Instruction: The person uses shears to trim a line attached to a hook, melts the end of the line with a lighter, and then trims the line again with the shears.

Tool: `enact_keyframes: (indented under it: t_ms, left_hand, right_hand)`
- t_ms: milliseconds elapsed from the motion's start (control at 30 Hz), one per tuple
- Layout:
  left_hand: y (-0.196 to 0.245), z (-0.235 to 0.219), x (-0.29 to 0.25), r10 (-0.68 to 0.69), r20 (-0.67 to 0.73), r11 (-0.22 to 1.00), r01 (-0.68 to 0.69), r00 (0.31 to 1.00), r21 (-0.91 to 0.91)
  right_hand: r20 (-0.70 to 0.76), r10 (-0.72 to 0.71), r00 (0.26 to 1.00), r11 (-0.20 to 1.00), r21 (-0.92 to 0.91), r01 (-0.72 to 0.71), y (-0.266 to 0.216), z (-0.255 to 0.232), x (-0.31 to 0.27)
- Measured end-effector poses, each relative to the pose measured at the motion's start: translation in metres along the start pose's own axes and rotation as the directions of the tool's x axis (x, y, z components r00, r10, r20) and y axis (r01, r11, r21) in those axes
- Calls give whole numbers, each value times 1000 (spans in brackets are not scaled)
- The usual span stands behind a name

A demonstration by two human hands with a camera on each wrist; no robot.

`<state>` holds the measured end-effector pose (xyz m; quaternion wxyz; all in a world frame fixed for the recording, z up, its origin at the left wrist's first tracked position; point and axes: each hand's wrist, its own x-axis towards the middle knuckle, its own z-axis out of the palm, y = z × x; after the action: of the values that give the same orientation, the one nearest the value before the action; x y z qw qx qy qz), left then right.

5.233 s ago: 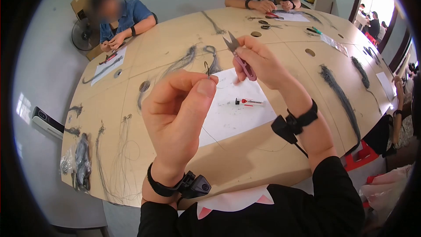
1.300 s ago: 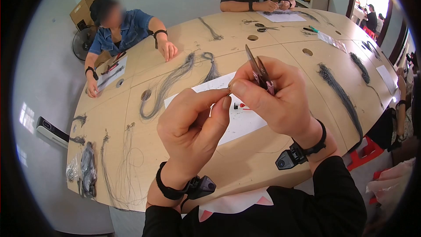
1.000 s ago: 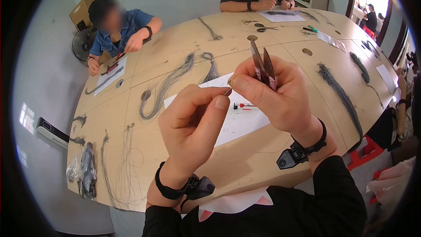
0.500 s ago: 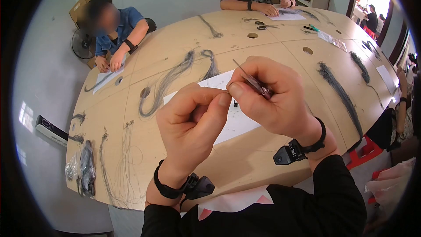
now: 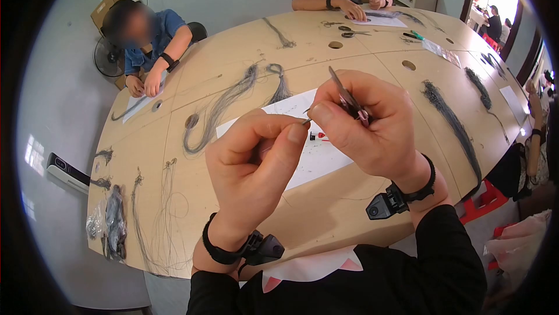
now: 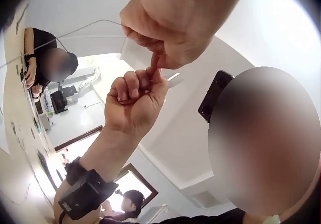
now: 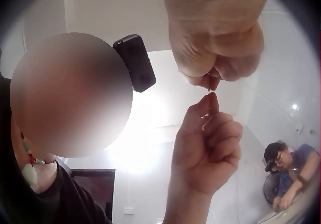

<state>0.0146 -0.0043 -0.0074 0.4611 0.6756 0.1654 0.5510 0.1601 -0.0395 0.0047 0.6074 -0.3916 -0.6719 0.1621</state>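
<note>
Pinches slim dark piece (image 5: 306, 121) in left hand (image 5: 250, 163), grips snips (image 5: 347, 99) in right hand (image 5: 375, 131) for close fingertip work, next requiring steady alignment.

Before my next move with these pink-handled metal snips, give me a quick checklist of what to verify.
1. Left hand pinching the thin, dark piece: ok, between thumb and forefinger.
2. Right hand holding the snips: ok.
3. Blades pointing away from left fingertips: ok, they point up.
4. Blades fully closed: cannot tell, seen nearly edge-on.
5. White rectangular paper sheet below the hands: ok.
6. Small black-and-red item on the sheet fully in sight: not ok, partly hidden by right hand.
</note>
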Motion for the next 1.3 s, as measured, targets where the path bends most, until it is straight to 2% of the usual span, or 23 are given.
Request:
enact_keyframes:
  t_ms: [67,133,467,533,567,633,667,733,767,833,933,1067,1167,1233,1300]
  left_hand:
    - [-2,1,0,44,-1,998,-43,999,42]
    - [-3,3,0,108,-65,991,-103,992,81]
    - [-5,2,1,317,9,893,-302,948,333]
    - [-2,2,2,466,115,700,-444,878,558]
    - [-4,2,2,466,115,700,-445,877,558]
    - [-8,1,3,551,146,617,-518,822,592]
    - [-8,2,2,551,146,617,-519,821,592]
    - [-8,5,1,448,26,785,-407,894,467]
    - [-10,5,1,449,26,785,-408,893,467]
    - [-13,6,3,426,-72,872,-388,902,299]
    - [-13,1,3,389,-25,886,-367,921,283]
    - [-14,2,3,382,-37,898,-362,923,250]
    - [-15,-1,3,372,-39,901,-351,927,254]
    - [-14,-2,4,384,-7,879,-363,923,311]
    - [-13,-2,3,337,-10,902,-320,942,289]
  right_hand:
    - [-11,-10,1000,1000,-5,10,-1,0,0]
    - [-12,15,1000,1000,-23,-15,-4,-1,0]
    - [-14,34,999,999,32,-34,-3,3,-1]
    - [-5,-1,1000,1000,-20,1,-3,2,-1]
    - [-6,-2,1000,1000,-21,2,-2,2,-1]
    - [-22,-47,999,999,-24,46,0,2,-1]
    - [-22,-47,999,999,-24,47,0,1,-1]
    - [-25,-65,998,996,-59,63,-1,0,-1]
    - [-25,-65,998,996,-59,64,-1,0,-1]
    - [-34,-88,996,995,-44,87,0,1,-1]
    - [-68,-70,995,997,-24,68,2,3,-2]
    - [-77,-98,992,995,6,99,2,5,-1]
    - [-19,-96,995,994,-62,95,0,4,-1]
    - [-17,-169,985,984,-66,168,5,6,0]
    - [6,-128,992,989,-76,128,3,1,0]
